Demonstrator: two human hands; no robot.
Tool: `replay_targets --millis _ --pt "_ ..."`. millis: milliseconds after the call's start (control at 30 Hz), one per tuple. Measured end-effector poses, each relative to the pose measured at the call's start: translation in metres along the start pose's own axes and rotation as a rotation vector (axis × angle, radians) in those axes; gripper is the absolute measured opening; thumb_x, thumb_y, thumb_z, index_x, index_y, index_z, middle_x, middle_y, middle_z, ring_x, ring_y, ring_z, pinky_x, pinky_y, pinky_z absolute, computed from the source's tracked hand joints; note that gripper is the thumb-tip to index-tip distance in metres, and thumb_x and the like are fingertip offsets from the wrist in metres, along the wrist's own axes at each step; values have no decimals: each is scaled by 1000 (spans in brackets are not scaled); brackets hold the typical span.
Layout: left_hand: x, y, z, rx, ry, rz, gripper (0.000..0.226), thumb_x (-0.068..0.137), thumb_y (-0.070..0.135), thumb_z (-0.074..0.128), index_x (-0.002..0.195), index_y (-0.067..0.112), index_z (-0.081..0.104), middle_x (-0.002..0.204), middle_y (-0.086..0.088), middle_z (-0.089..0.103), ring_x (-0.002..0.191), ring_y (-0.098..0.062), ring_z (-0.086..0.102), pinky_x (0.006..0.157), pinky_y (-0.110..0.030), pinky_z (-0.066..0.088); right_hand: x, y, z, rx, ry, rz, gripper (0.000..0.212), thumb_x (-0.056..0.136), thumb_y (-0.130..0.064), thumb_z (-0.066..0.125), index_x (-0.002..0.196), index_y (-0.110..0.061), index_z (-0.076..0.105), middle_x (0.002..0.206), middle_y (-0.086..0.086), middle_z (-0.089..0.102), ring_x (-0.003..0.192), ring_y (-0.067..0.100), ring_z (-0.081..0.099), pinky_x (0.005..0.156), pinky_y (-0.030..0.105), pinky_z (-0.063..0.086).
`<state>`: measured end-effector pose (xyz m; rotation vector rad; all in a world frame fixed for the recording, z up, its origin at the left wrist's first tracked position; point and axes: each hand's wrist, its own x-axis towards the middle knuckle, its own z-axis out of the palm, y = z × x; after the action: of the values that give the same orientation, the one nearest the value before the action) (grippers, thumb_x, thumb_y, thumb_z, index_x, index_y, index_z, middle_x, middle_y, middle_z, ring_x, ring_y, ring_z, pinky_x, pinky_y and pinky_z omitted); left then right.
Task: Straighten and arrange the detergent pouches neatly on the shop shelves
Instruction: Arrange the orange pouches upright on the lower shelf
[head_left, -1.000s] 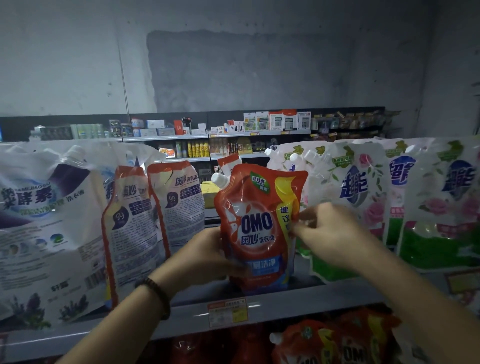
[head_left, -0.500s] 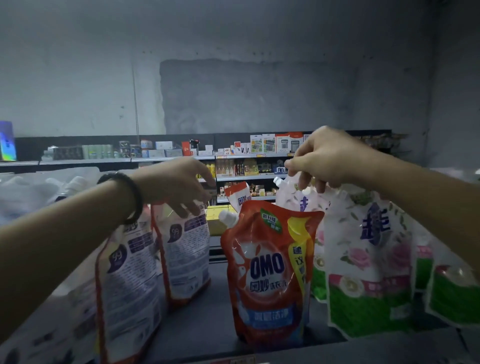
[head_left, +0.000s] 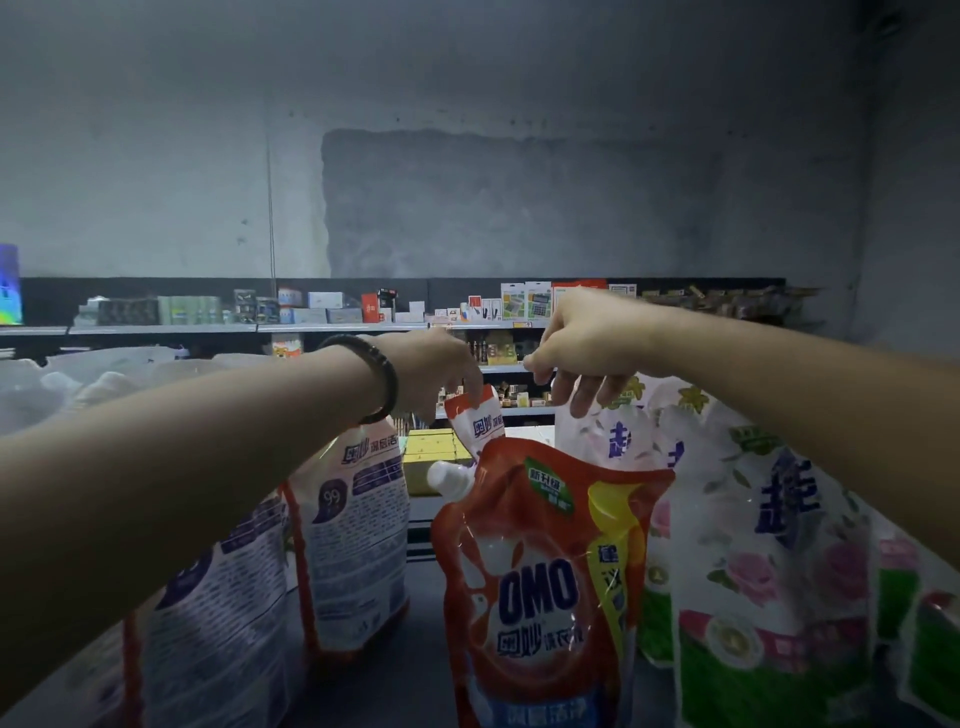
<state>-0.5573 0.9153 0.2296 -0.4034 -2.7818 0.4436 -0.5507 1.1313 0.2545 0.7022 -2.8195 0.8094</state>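
A red OMO detergent pouch stands upright at the middle of the dark shelf, free of both hands. Behind it a second red-and-white pouch pokes up, and my left hand pinches its top edge. My right hand curls over the top of a white floral pouch just right of the OMO pouch. More floral pouches stand to the right. Two pouches with their printed backs facing me stand on the left under my left forearm.
Pale pouches crowd the far left. Yellow boxes lie beyond the shelf gap. A distant shelving unit holds small goods against a grey wall. Bare shelf floor shows between the left pouches and the OMO pouch.
Both hands left the front OMO pouch and rose. My left hand moved right to the rear pouch's top; my right hand stayed over the white floral pouch. The view moved closer.
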Motion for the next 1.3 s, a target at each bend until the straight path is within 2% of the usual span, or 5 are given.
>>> replay_targets --millis 300,733,967,1167,1300 --pt "13 -9 17 23 55 71 26 90 45 79 117 44 77 115 14 63 102 -13 62 84 -35 63 11 6 -2 -7 -19 17 27 105 -28 65 102 -4 76 81 11 81 72 28 81 57 31 61" --pt "19 23 -5 92 39 79 26 102 46 63 122 34 75 103 9 72 88 -15 69 75 -30 60 16 12 8 35 -93 7 29 93 -23 81 109 0 73 93 16 79 69 26 80 58 31 63" --pt "16 38 -23 92 96 42 25 103 48 61 122 40 75 92 16 66 77 -8 62 55 -19 38 14 17 16 59 -113 15 38 86 -25 89 112 -2 74 107 14 75 76 27 81 60 32 64" --pt "17 49 -29 73 81 58 22 107 39 57 115 33 77 78 15 55 81 -18 62 62 -27 44 15 18 22 94 -114 18 33 86 -21 89 110 -3 75 103 13 78 77 28 81 63 33 63" --pt "19 51 -25 -27 96 47 22 104 38 62 107 28 81 91 3 70 86 -25 70 69 -31 51 15 18 22 81 -88 29 30 88 -14 86 112 0 74 98 15 80 75 27 81 66 36 64"
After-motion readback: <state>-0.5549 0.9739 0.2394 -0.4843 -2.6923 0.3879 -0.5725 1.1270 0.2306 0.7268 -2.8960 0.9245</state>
